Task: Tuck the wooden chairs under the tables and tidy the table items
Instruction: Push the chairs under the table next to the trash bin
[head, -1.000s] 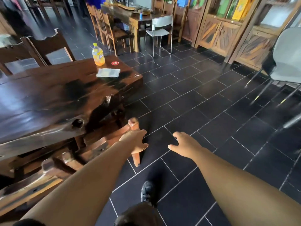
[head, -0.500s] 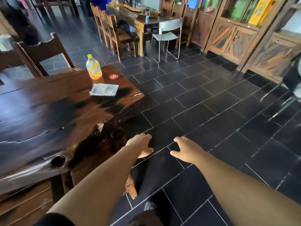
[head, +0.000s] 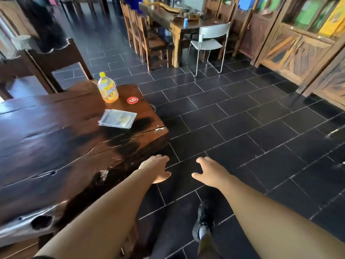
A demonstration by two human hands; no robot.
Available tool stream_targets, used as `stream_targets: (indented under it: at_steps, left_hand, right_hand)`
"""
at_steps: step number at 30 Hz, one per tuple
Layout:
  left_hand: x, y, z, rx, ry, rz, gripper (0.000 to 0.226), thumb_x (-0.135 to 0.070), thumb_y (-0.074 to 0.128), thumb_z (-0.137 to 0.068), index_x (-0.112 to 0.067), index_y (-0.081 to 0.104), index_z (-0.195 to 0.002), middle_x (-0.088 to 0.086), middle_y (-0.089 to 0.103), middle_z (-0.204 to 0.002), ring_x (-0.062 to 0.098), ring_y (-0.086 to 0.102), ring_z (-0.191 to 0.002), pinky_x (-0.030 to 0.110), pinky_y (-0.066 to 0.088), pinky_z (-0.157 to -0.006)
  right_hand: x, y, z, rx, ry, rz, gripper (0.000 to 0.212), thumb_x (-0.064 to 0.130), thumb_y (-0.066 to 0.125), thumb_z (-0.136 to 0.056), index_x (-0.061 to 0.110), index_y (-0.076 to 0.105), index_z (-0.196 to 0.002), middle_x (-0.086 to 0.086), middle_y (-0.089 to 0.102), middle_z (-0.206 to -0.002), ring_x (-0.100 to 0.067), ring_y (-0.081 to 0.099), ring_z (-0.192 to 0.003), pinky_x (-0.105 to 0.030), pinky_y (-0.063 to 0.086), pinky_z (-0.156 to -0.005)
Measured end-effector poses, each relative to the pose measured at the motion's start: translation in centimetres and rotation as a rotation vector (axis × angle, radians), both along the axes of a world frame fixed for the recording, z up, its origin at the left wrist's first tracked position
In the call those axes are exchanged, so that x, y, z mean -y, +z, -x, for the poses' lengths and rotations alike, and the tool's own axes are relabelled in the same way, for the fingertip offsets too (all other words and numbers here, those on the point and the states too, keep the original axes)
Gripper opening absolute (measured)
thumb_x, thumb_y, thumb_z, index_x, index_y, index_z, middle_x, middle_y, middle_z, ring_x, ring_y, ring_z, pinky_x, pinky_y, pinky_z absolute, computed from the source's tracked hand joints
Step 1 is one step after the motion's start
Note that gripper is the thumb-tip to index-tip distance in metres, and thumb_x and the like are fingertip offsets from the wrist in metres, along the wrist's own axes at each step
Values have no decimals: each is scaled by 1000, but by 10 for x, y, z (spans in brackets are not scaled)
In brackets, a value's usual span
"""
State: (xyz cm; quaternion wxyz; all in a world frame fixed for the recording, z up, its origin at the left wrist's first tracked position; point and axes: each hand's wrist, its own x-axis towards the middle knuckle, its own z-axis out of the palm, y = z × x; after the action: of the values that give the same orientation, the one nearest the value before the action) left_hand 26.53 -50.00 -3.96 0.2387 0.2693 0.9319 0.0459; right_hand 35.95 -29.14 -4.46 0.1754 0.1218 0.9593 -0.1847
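A dark wooden table (head: 56, 143) fills the left side. On its far right end stand a yellow drink bottle (head: 107, 88), a red round sticker (head: 132, 100) and a flat clear plastic packet (head: 118, 118). My left hand (head: 155, 168) hovers open beside the table's near right corner, holding nothing. My right hand (head: 208, 171) is open over the floor, fingers spread. A dark wooden chair (head: 56, 62) stands behind the table's far side. Part of a wooden chair shows under the table edge by my left arm (head: 128, 240).
Dark tiled floor (head: 242, 128) stretches to the right. A second wooden table (head: 179, 21) with wooden chairs (head: 145, 34) and a white metal chair (head: 211, 42) stands at the back. Wooden cabinets (head: 298, 43) line the right wall. My shoe (head: 203, 221) is below.
My left hand has come off the light wooden chair back, which has slid under the table and out of sight. I have moved forward along the table; both hands hang open.
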Motion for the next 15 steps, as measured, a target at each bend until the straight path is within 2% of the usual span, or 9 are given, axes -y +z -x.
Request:
stream_targets:
  at_steps: [4, 8, 15]
  left_hand:
    - [-49, -5, 62, -9, 50, 10, 65, -45, 60, -92, -25, 37, -149, -1, 46, -146, 25, 46, -133, 42, 46, -101]
    - [-113, -7, 124, 4, 129, 31, 64, -47, 61, -91, -25, 39, -147, 0, 48, -143, 27, 49, -130, 44, 48, -100]
    - [-223, 17, 211, -4, 200, 7, 62, -45, 59, -93, -25, 38, -148, -1, 48, -140, 25, 50, -127, 42, 50, -93]
  right_hand:
    - [-57, -7, 71, -5, 30, 3, 56, 49, 59, -92, 20, 44, -138, -2, 49, -131, -22, 59, -105, -42, 52, -88]
    - [-120, -6, 146, -28, 30, 57, 59, 49, 59, -92, 19, 42, -141, -1, 47, -136, -22, 55, -114, -41, 51, -92]
    - [-207, 5, 255, -6, 131, 52, 60, 50, 60, -92, 19, 44, -140, -2, 48, -137, -23, 55, -118, -42, 52, -93]
